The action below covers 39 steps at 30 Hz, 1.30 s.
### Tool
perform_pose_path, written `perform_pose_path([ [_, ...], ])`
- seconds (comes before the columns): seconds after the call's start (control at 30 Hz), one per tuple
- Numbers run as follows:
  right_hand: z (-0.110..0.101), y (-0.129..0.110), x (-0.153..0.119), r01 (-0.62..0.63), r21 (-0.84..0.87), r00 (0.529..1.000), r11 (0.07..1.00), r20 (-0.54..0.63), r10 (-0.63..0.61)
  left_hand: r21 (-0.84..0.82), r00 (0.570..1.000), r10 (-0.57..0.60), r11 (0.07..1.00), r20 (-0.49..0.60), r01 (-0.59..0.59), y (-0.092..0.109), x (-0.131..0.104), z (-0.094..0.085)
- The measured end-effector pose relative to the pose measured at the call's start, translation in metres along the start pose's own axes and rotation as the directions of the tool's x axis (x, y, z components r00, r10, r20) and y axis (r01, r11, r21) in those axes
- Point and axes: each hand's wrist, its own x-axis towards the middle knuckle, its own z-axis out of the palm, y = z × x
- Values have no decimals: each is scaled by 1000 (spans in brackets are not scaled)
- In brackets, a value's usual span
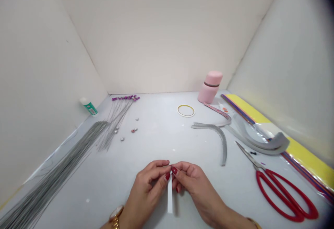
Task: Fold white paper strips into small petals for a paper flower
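**A white strip [169,197] runs back from where the left hand [152,183] and right hand [191,180] meet**

The two hands are together, thumbs and fingertips closed on the strip's far end; whether they also grip something tiny there, I cannot tell. The strip lies between the palms at the near edge of the view, its long axis pointing straight back toward the wearer and its free end lowest. Neither hand is clearly nearer: the strip falls almost on the midline, with the left thumb along its left edge and the right thumb at its tip. A shadow falls just to its right; whether its free end touches the bench [161,137] or hangs above is not clear.

The bench is pale and glossy, closed in by a back wall [167,38], a left wall [39,65] and a right wall [292,65]. On the left, a long bundle of grey wires [65,162] slants away toward purple-tipped wires [126,98], with small silvery pieces [122,139] nearby. Well beyond the fingertips sit a tape ring [186,116] and a pink bottle [208,93]. To the right lie a curved bundle of grey strips [221,137], red-handled scissors [259,165] with the blades pointing away, and a pack of yellow sheets [308,154] beside the wall.
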Motion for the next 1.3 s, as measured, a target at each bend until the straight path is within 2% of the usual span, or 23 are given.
perform_pose_path([
  [0.1,0,0,-1,2,-4,1000,1000,12,-2,-136,994,-106,986,-39,100,-3,2,0],
  [0.17,0,0,-1,6,-4,1000,1000,21,-5,-151,990,-136,980,-39,128,-3,3,0],
  [0.3,-1,0,0,-21,-3,999,1000,24,21,-18,1000,-14,1000,8,14,2,3,-2],
  [0.4,0,1,0,-43,12,999,999,10,43,14,999,20,1000,-39,-19,6,2,-2],
  [0.5,1,2,0,-24,0,999,1000,22,24,-139,988,-125,984,-87,112,5,2,0],
  [0.57,1,3,0,-10,-52,999,999,32,12,-301,961,-270,923,-58,241,3,3,2],
  [0.63,1,4,0,-6,-97,999,995,35,9,-421,930,-367,845,-10,329,0,4,4],
  [0.77,1,4,-1,-11,-113,999,993,45,16,-494,909,-417,790,4,364,0,3,7],
  [0.97,0,1,-2,-1,-47,997,999,72,5,-485,946,-325,830,-21,274,2,2,6],
  [1.13,0,1,-2,-10,-18,996,1000,89,11,-277,986,-121,957,-114,85,0,0,3],
  [1.3,0,2,-1,9,-31,997,999,73,-7,-135,987,-8,991,-161,-14,1,-4,3],
])
